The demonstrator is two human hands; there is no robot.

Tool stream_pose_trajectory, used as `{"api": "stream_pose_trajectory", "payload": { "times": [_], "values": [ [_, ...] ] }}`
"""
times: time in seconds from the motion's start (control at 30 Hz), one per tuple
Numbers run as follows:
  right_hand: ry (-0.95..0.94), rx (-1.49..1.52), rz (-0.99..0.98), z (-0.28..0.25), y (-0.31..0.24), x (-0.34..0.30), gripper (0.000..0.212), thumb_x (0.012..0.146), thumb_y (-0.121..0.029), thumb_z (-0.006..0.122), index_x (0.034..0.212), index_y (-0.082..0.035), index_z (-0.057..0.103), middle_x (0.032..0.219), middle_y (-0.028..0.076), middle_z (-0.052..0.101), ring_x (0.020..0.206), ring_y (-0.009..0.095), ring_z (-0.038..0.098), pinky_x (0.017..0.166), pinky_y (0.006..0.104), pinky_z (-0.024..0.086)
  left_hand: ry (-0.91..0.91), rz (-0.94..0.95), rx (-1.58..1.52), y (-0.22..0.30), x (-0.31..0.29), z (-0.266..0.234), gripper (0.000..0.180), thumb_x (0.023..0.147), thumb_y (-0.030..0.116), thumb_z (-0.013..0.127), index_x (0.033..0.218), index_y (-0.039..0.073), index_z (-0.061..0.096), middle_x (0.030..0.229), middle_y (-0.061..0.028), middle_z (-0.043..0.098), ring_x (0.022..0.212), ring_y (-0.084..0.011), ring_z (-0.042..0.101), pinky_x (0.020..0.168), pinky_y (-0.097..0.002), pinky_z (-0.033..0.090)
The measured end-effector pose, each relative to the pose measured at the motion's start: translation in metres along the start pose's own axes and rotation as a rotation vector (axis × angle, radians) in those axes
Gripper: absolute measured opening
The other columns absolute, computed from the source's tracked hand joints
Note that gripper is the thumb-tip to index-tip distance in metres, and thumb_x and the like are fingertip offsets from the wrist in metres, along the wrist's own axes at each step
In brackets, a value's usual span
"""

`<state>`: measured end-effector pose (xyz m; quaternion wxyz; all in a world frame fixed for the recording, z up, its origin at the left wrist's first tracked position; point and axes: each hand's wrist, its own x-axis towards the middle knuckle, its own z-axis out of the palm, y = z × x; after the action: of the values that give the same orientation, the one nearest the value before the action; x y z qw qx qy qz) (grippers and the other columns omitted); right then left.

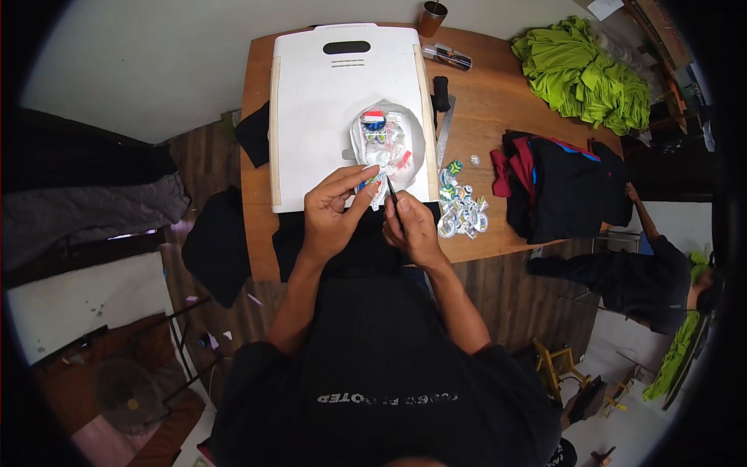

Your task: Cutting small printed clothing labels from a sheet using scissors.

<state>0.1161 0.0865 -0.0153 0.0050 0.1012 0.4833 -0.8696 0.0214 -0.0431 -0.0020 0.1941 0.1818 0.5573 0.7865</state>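
A brown wooden table (486, 101) stands by a pale wall (210, 54), with dark plank floor (498, 296) below; my left hand (333, 206) pinches a small printed white piece (379, 196) between thumb and fingertips, over the near part of a smooth white board (311, 117); my right hand (412, 226) is closed round a slim black tool (395, 198), which points away from me and slightly left, its tip beside the piece; the piece's long axis runs roughly far to near, one end toward my body; whether the tip touches it I cannot tell.

Just beyond my fingers lies a rounded, translucent wrapping (416, 148), crinkled, with colourful prints in it; to the right, glossy cut-outs (463, 210) lie heaped, near a straight metal ruler (446, 132); farther out are folded dark garments (572, 187) and rumpled lime-green cloth (583, 74); another person (646, 272) reaches toward the garments.
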Motion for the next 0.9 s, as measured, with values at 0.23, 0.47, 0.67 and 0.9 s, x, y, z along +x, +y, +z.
{"api": "stream_pose_trajectory", "payload": {
  "times": [0.23, 0.47, 0.67, 0.9],
  "values": [
    [0.001, 0.008, 0.032, -0.004, 0.0, -0.001, 0.032, 0.105, -0.032, 0.035, 0.092, -0.004, 0.047, 0.053, -0.005, 0.03, 0.042, 0.005, 0.024, 0.042, 0.0217, 0.022, -0.008, -0.014, -0.001, -0.002, 0.0, -0.001, 0.028, 0.088, -0.009, 0.06, 0.116, -0.008, 0.063, 0.114, -0.0145, 0.061, 0.104, -0.0161, 0.06, 0.091, -0.0252, 0.05],
    [-0.004, 0.011, 0.037, -0.012, -0.009, -0.003, 0.032, 0.105, -0.032, 0.036, 0.091, -0.005, 0.047, 0.053, -0.005, 0.029, 0.042, 0.005, 0.023, 0.041, 0.0219, 0.022, -0.029, -0.022, -0.013, -0.003, 0.005, 0.008, 0.028, 0.089, -0.009, 0.059, 0.117, -0.008, 0.062, 0.114, -0.0143, 0.06, 0.105, -0.0162, 0.06, 0.092, -0.0254, 0.05],
    [0.006, 0.015, 0.031, -0.017, -0.011, -0.005, 0.032, 0.105, -0.031, 0.036, 0.09, -0.005, 0.046, 0.052, -0.005, 0.028, 0.042, 0.005, 0.022, 0.041, 0.0219, 0.021, -0.029, -0.025, -0.018, -0.004, 0.006, 0.015, 0.028, 0.089, -0.009, 0.06, 0.117, -0.008, 0.062, 0.114, -0.0139, 0.06, 0.104, -0.0157, 0.06, 0.091, -0.0249, 0.049],
    [0.019, 0.028, 0.043, -0.02, -0.013, -0.008, 0.032, 0.105, -0.031, 0.036, 0.09, -0.005, 0.046, 0.053, -0.005, 0.028, 0.042, 0.004, 0.023, 0.041, 0.0219, 0.021, -0.022, -0.028, -0.034, -0.006, 0.006, 0.02, 0.028, 0.089, -0.01, 0.059, 0.117, -0.008, 0.062, 0.114, -0.0138, 0.06, 0.104, -0.0155, 0.06, 0.09, -0.0245, 0.049]
  ]
}}
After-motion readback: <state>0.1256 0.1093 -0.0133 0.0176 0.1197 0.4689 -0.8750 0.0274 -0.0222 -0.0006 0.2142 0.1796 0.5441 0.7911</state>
